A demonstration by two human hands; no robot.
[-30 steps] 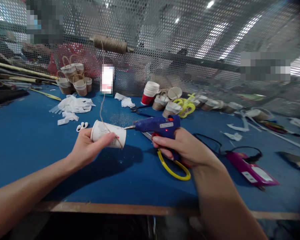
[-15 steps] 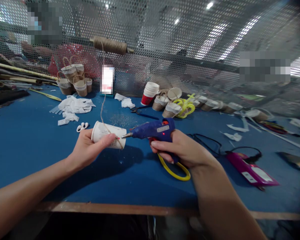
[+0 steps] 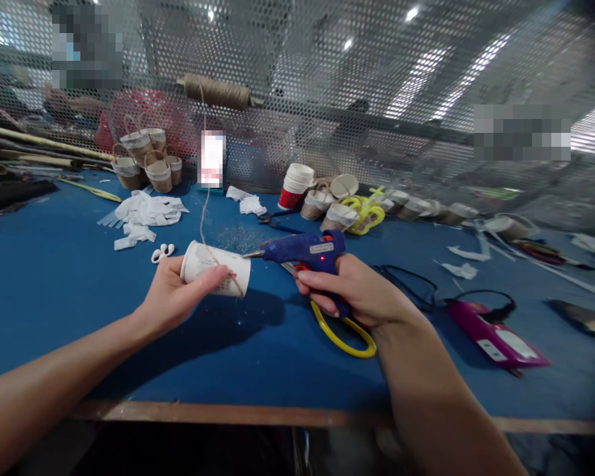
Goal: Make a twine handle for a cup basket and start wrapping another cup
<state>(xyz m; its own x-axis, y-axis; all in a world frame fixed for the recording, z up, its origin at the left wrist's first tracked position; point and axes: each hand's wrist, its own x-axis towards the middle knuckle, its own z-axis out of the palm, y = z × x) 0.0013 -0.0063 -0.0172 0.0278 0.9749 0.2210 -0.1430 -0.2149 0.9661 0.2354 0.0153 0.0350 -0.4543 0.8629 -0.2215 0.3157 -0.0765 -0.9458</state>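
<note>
My left hand [image 3: 181, 291] is closed around a white paper cup [image 3: 193, 262] lying on its side in the air, its thumb pressing a strand of brown twine [image 3: 204, 221] against the wall. That twine runs up to a spool [image 3: 217, 91] on the mesh. In my right hand [image 3: 359, 287] is a blue glue gun [image 3: 297, 250], fingers wrapped round its grip and trigger. The nozzle points left and touches or nearly touches the cup near its end. Yellow-handled scissors [image 3: 344, 342] lie below the glue gun, partly hidden by it and my hand.
Twine-wrapped little baskets [image 3: 158, 173] stand at the back left, white gloves [image 3: 149, 208] before them. Stacked paper cups [image 3: 296, 185], more baskets [image 3: 340, 217] and pliers [image 3: 282, 225] sit behind the glue gun. A purple power strip [image 3: 498, 337] with a black cord lies right. Perforated mesh closes off the table's back.
The glue gun's nozzle has risen slightly along the cup, from beside the thumb tip toward the cup's upper edge. My left hand and the cup have stayed nearly still.
</note>
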